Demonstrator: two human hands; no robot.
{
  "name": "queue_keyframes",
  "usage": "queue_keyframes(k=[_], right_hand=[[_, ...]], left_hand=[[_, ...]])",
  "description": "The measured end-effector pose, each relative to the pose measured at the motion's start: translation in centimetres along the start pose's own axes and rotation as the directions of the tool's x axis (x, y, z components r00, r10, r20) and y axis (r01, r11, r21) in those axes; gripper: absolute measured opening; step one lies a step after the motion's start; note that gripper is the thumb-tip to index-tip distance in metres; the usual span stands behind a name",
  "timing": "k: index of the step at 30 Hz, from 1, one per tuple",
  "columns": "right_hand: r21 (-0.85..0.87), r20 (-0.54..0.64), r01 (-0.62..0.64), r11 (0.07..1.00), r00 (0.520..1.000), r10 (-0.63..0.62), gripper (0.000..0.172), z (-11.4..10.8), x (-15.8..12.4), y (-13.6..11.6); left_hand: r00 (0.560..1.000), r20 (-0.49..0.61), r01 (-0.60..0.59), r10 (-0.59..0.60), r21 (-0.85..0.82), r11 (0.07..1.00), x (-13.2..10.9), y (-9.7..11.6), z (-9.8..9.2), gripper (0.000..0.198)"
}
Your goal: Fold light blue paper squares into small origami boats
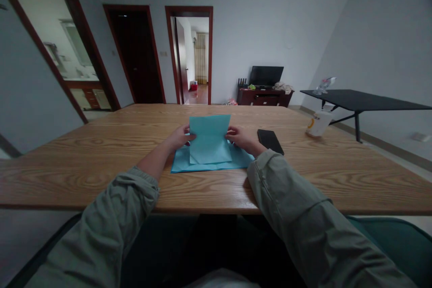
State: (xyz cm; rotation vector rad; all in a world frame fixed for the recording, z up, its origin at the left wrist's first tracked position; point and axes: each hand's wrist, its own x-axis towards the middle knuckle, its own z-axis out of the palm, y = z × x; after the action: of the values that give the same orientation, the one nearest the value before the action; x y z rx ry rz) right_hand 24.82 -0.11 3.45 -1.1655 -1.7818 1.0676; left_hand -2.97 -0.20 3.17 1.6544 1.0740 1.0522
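Head view: left hand (182, 137), right hand (239, 137) lay half-curled at sides of pale blue paper (209, 139), grip unclear; sheet looked light, limp, best taken by edges.

A wrinkled grey-green cloth jacket (297, 216) has sleeves with a stitched seam, and dark clothing (216, 243) shows below the light oak tabletop (74, 180).

- The light blue sheet (209, 139): paper, smooth and matt.
- The darker blue sheet (180, 164): looks like paper, also matt.
- The table top (84, 175): wood with clear grain, a little shiny.
- The phone (270, 141): smooth black surface.
- The right sleeve (290, 198): matt cloth.
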Motion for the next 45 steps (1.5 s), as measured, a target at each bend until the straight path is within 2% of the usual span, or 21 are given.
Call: queue_keyframes(k=[3,6,11,14,16,19,21,23,25,28,30,33,38,41,45], right_hand=[[-0.027,0.002,0.026,0.999,1.0,-0.026,0.007,0.0,0.1,0.1],[-0.035,-0.028,0.025,0.999,0.999,-0.026,0.007,0.0,0.3,0.2],[-0.049,-0.108,0.033,0.998,0.993,-0.038,0.015,-0.1,0.8,0.6],[-0.105,-0.136,0.024,0.994,0.99,-0.038,0.022,-0.1,1.0,0.9],[-0.119,-0.146,-0.025,0.993,0.989,0.007,0.026,-0.1,1.1,0.8],[-0.161,-0.148,-0.095,0.982,0.986,0.071,0.03,-0.1,1.0,0.6],[-0.309,-0.159,-0.081,0.948,0.987,0.033,0.03,0.0,1.0,0.4],[-0.515,-0.158,-0.02,0.857,0.985,-0.072,0.029,0.3,0.8,0.2],[-0.666,-0.118,0.058,0.743,0.976,-0.182,0.031,1.0,0.4,-0.2],[-0.764,-0.035,0.152,0.627,0.961,-0.276,0.039,2.6,-0.1,-0.9],[-0.798,0.042,0.208,0.566,0.956,-0.292,0.044,3.7,-0.4,-1.1],[-0.826,0.155,0.254,0.504,0.961,-0.23,0.052,5.0,-0.5,-0.7],[-0.83,0.218,0.238,0.504,0.971,-0.1,0.053,5.0,0.1,0.9],[-0.839,0.226,0.238,0.489,0.97,-0.084,0.054,4.7,0.4,1.3],[-0.86,0.237,0.236,0.452,0.97,-0.056,0.057,4.5,0.4,1.4]], left_hand=[[0.999,0.032,0.019,-0.016,-0.077,0.997,0.0,-0.1,-0.2,0.04],[0.999,0.034,0.039,-0.035,-0.121,0.992,0.0,0.0,-0.5,0.03],[0.996,0.043,0.078,-0.075,-0.057,0.995,0.3,0.1,-0.6,0.019],[0.995,0.049,0.078,-0.082,0.073,0.994,0.4,-0.2,-0.4,0.02],[0.998,0.061,0.016,-0.032,0.239,0.971,0.5,-0.5,-0.2,0.026],[0.992,0.098,-0.118,0.08,0.506,0.855,0.5,-0.7,0.1,0.035],[0.983,0.127,-0.185,0.134,0.624,0.76,0.4,-0.8,0.3,0.037],[0.974,0.165,-0.225,0.153,0.7,0.678,0.3,-0.7,0.5,0.036],[0.97,0.187,-0.244,0.157,0.754,0.61,0.2,-0.6,0.6,0.034],[0.963,0.194,-0.264,0.187,0.816,0.515,0.2,-0.1,1.2,0.032],[0.96,0.203,-0.27,0.193,0.855,0.443,0.1,0.2,2.1,0.034],[0.959,0.241,-0.281,0.152,0.886,0.367,-0.1,0.4,4.0,0.046],[0.951,0.308,-0.271,-0.02,0.865,0.422,-0.5,-0.5,6.3,0.066],[0.942,0.322,-0.255,-0.094,0.87,0.422,-0.5,-1.1,6.5,0.071],[0.946,0.305,-0.237,-0.111,0.882,0.407,-0.5,-1.0,6.3,0.072]])
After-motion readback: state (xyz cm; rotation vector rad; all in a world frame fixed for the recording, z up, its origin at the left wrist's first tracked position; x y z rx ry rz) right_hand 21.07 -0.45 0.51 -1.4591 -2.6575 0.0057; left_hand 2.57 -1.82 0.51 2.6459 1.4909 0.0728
